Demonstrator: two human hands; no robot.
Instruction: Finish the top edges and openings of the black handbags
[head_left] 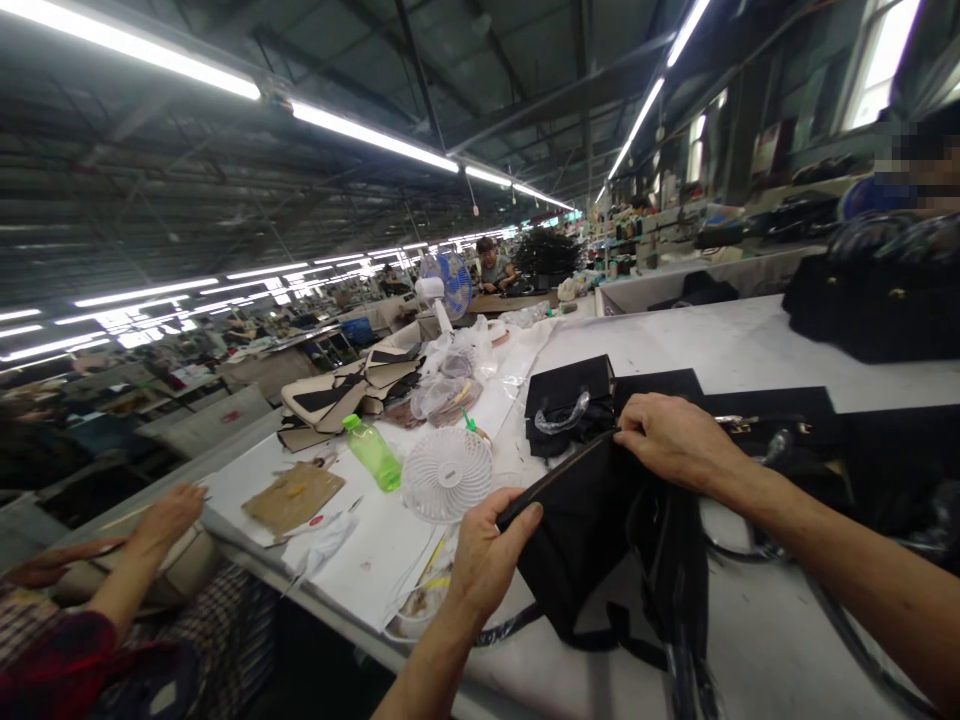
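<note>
A black handbag (581,525) is stretched between my two hands above the white table, its top edge slanting up to the right. My left hand (487,550) pinches the near left corner, thumb on top. At the other end of that edge, my right hand (671,440) grips the upper corner with its fingers curled. Straps and plastic-wrapped parts dangle from the bag's right side. Just beyond it sits another black bag (570,400) with a plastic-wrapped handle. More black bags (780,410) lie in a row under and behind my right forearm.
A white fan (448,475) and a green bottle (373,453) stand left of the bag. Brown cardboard (292,497) and beige-black pieces (352,395) lie farther left. A co-worker's hand (169,515) holds a beige item at lower left. Black bags (877,300) are piled at right.
</note>
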